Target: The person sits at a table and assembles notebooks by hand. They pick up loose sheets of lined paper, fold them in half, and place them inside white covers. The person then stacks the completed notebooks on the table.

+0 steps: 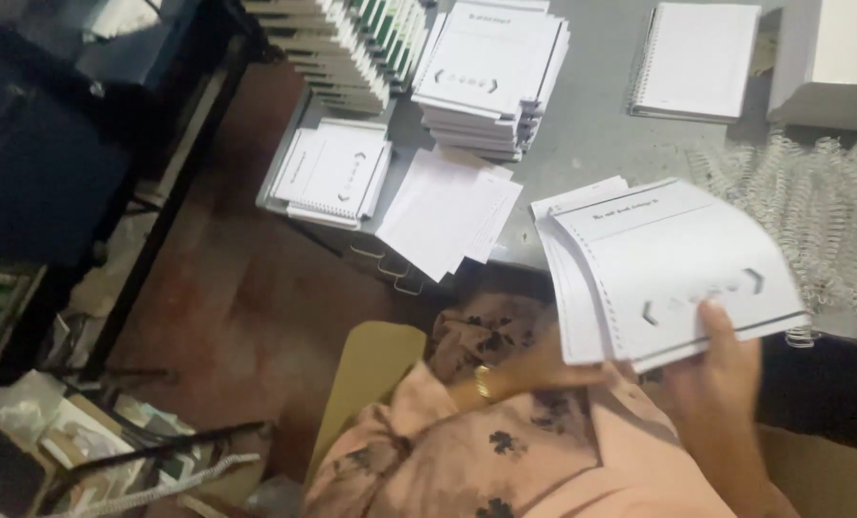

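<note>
White punched sheets, a fanned sheaf (673,269) with a row of small holes down its near-left edge, held above the grey worktop (591,134) edge. Right hand (721,369) at the sheaf's lower edge, thumb on top of the top sheet, fingers under and out of sight, so pinched on the paper. Left hand (543,364) under the sheaf's lower-left corner, mostly hidden by paper; gripping or merely supporting, cannot tell. Gold-coloured wrist band (484,382) just left of that hand, on a peach floral sleeve.

Left of the sheaf: loose white sheets (447,211), slightly splayed, overhanging the worktop's front edge. Further left, a short stack of wire-bound notebooks (332,173) right at the worktop corner. Behind and left of the sheaf, a taller squared stack of booklets (491,72); beyond that, ranked dark-edged covers (337,48) standing in a leaning row. Behind the sheaf, a single spiral notebook (697,59), lying flat. Right of the sheaf, a tangle of shiny white wire binding combs (821,221), looped and springy.

Bare grey strip between booklet stack and spiral notebook. Reddish-brown floor (256,297) open left of the worktop.
</note>
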